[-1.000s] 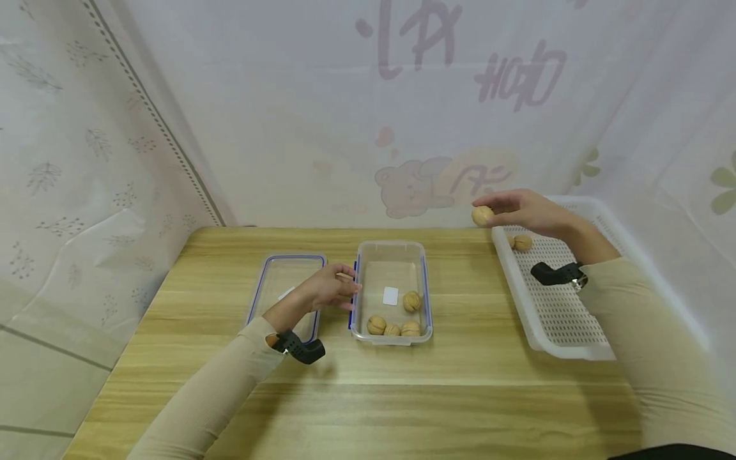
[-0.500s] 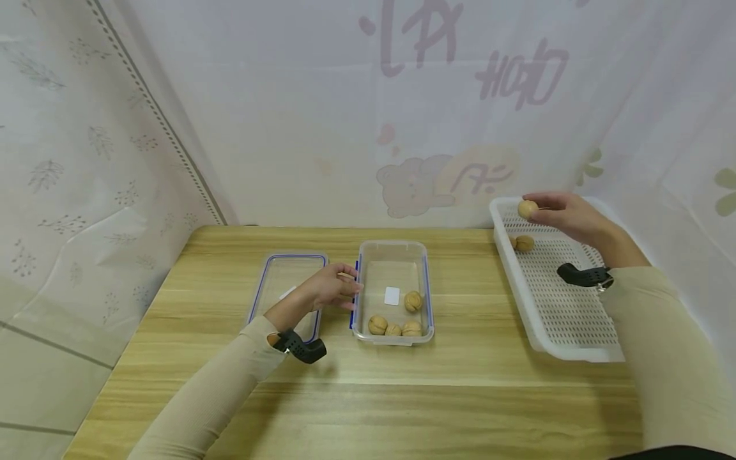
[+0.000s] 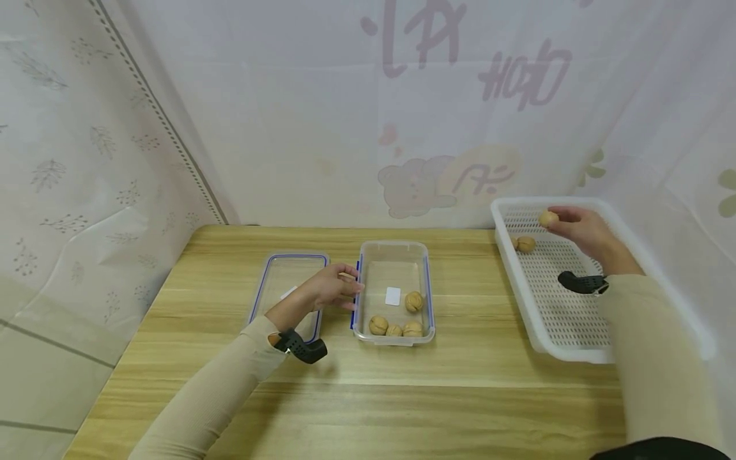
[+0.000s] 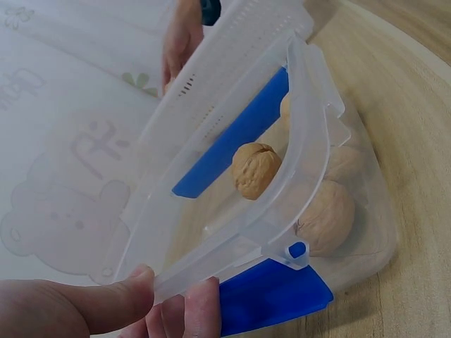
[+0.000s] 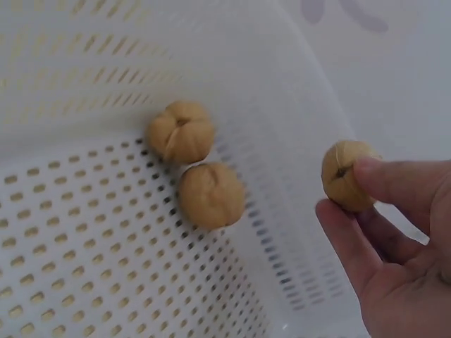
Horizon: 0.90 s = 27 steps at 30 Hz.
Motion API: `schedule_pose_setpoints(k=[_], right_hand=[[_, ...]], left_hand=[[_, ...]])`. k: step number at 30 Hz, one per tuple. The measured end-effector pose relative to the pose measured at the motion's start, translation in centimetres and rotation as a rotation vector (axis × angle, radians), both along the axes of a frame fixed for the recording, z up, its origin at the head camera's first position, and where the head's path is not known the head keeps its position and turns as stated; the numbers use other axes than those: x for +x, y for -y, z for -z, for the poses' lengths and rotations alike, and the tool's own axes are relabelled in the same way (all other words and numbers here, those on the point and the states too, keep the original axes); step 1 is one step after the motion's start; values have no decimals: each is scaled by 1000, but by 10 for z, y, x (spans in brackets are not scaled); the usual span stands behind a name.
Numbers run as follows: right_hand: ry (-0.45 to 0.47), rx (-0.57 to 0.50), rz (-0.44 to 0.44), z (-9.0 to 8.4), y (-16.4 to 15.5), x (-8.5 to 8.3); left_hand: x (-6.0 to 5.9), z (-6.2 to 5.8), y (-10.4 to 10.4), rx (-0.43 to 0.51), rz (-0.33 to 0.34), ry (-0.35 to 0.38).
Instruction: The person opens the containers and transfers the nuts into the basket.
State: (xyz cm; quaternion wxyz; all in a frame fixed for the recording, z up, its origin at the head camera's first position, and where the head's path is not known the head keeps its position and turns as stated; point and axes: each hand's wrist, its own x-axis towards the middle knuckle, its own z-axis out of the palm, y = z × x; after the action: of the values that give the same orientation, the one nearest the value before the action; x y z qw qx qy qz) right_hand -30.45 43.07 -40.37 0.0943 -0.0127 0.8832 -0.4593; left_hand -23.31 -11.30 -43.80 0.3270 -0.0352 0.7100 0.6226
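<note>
My right hand (image 3: pixel 556 219) pinches a walnut (image 3: pixel 548 218) between thumb and fingers, just above the far end of the white perforated basket (image 3: pixel 566 319). In the right wrist view the held walnut (image 5: pixel 347 176) hangs near the basket's wall, and two walnuts (image 5: pixel 182 132) (image 5: pixel 211 196) lie in the corner below. My left hand (image 3: pixel 339 289) holds the left rim of the clear container (image 3: pixel 424 268). Its thumb and a finger (image 4: pixel 201 310) pinch that rim by a blue clip (image 4: pixel 275 296). Several walnuts (image 3: pixel 393 327) lie in the container, one shown close up (image 4: pixel 255 169).
The container's clear lid (image 3: pixel 282 271) with a blue edge lies flat on the wooden table (image 3: pixel 368 396), under my left wrist. A printed curtain (image 3: pixel 368 115) closes in the back and both sides. The basket sits at the table's right edge.
My right hand has carried the walnut rightward from outside the basket's left rim to over its far end, and slightly lower. The left hand has stayed on the container.
</note>
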Motion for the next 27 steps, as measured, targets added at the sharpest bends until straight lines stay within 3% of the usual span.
schedule_pose_setpoints(k=[10,27], right_hand=[[55,127,28,22,-6,2],[24,289,-19,44,0,-1]], left_hand=[[1,-2,0,-7,-2,-5],[2,-3,0,6,-5,5]])
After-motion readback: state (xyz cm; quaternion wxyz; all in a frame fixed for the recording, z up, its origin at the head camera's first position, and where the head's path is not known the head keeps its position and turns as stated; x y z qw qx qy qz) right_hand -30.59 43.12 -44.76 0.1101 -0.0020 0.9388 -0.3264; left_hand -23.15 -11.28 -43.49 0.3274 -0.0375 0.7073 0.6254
